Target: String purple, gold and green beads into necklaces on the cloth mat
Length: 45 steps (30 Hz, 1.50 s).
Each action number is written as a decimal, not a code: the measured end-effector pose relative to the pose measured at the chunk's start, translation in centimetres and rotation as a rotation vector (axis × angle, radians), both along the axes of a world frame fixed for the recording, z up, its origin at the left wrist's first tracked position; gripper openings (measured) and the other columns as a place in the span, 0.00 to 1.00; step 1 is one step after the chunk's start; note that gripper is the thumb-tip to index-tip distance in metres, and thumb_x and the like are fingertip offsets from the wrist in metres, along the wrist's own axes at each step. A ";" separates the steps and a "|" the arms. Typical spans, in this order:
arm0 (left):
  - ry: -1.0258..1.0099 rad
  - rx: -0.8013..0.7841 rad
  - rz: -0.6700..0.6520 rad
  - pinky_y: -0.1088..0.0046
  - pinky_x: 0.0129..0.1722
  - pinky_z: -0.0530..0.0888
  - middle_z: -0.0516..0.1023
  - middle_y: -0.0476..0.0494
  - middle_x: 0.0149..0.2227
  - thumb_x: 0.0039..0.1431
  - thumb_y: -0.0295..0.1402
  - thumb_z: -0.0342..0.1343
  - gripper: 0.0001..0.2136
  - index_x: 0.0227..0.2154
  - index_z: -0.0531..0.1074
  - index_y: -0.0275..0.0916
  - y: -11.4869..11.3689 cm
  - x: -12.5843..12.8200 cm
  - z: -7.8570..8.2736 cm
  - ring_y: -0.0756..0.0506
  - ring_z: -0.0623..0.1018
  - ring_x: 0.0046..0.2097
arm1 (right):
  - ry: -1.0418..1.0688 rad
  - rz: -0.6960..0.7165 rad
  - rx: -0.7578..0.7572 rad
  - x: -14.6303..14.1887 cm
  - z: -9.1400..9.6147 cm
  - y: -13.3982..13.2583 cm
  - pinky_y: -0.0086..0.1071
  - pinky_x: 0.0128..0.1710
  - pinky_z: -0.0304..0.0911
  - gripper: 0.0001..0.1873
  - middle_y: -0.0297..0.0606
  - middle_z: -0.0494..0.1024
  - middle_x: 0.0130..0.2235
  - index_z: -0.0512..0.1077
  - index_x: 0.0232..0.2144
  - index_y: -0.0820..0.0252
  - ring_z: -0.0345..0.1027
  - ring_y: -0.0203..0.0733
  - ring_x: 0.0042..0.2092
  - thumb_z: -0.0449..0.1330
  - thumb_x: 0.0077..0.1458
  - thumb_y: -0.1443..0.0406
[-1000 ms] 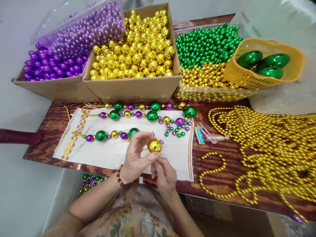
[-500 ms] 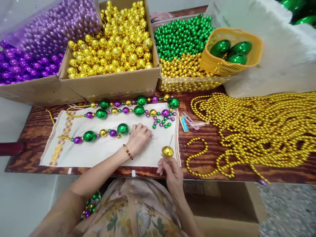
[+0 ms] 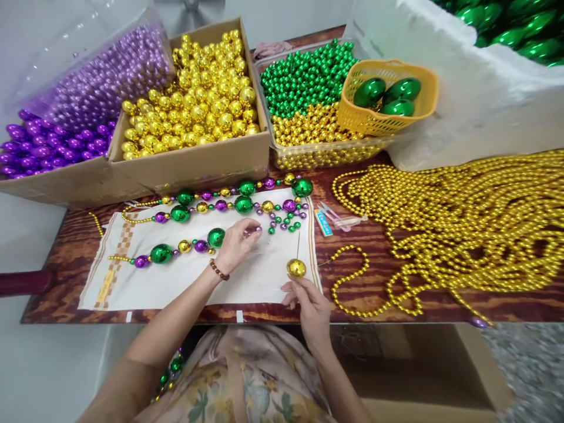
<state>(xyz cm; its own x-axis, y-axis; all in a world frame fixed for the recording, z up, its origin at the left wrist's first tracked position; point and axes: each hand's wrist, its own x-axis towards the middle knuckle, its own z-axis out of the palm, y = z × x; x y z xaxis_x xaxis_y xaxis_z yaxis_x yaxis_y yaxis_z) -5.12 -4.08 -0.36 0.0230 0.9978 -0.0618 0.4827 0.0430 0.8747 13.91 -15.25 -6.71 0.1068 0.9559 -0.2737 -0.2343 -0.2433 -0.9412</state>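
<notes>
My right hand [image 3: 308, 302] pinches a thin needle with a gold ball bead [image 3: 296, 268] threaded on it, held upright just over the white cloth [image 3: 185, 279]. My left hand [image 3: 235, 244] rests on the cloth, its fingertips pinched on a small purple bead [image 3: 258, 230]. Beside that hand ends a strand of green, gold and purple beads [image 3: 183, 247]. Two longer finished strands [image 3: 229, 202] lie along the cloth's far edge, and a few small loose beads [image 3: 286, 222] sit near the cloth's right end.
Cardboard boxes of gold balls [image 3: 194, 106] and purple beads [image 3: 53, 141] stand at the back. A clear tub [image 3: 308, 106] holds green and gold beads. A yellow basket [image 3: 388, 97] holds large green balls. Gold bead strings [image 3: 462, 217] cover the table's right. Small snips [image 3: 341, 218] lie beside the cloth.
My left hand let go of the gold ball, reached out to the cloth and pinched a small purple bead. My right hand moved right with the needle and ball.
</notes>
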 end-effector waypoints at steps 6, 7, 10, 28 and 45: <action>-0.535 -0.221 0.061 0.72 0.40 0.73 0.81 0.43 0.38 0.53 0.39 0.64 0.14 0.41 0.77 0.37 0.3 1.1 -0.7 0.48 0.78 0.37 | 0.009 0.063 0.024 0.2 -0.3 -0.2 0.27 0.21 0.63 0.14 0.39 0.80 0.31 0.74 0.39 0.61 0.71 0.35 0.22 0.62 0.58 0.56; -0.624 -0.275 0.085 0.73 0.39 0.73 0.80 0.44 0.36 0.52 0.39 0.65 0.15 0.40 0.77 0.36 0.2 1.2 -0.7 0.50 0.78 0.35 | 0.006 0.069 0.015 0.2 -0.2 -0.2 0.27 0.21 0.63 0.14 0.39 0.80 0.31 0.74 0.38 0.61 0.71 0.35 0.22 0.62 0.58 0.56; -0.812 -0.400 0.165 0.75 0.37 0.73 0.80 0.45 0.34 0.50 0.39 0.67 0.16 0.38 0.75 0.36 -0.3 1.1 -0.4 0.51 0.79 0.33 | 0.011 0.075 -0.021 0.3 0.0 0.0 0.27 0.20 0.63 0.15 0.40 0.81 0.30 0.72 0.34 0.62 0.71 0.35 0.21 0.62 0.57 0.54; 0.900 0.121 -0.272 0.58 0.47 0.64 0.75 0.36 0.44 0.64 0.33 0.53 0.08 0.42 0.73 0.36 1.8 0.7 -2.2 0.36 0.70 0.49 | 0.090 -0.020 -0.060 0.1 -0.1 0.2 0.26 0.19 0.61 0.13 0.35 0.77 0.25 0.72 0.31 0.61 0.68 0.34 0.21 0.65 0.54 0.56; -0.426 -0.094 0.030 0.63 0.46 0.71 0.79 0.41 0.41 0.59 0.37 0.59 0.11 0.41 0.76 0.38 1.1 1.1 -1.0 0.44 0.77 0.42 | 0.101 0.007 -0.015 0.4 0.4 0.3 0.23 0.20 0.63 0.10 0.32 0.76 0.23 0.75 0.32 0.60 0.69 0.32 0.20 0.64 0.57 0.59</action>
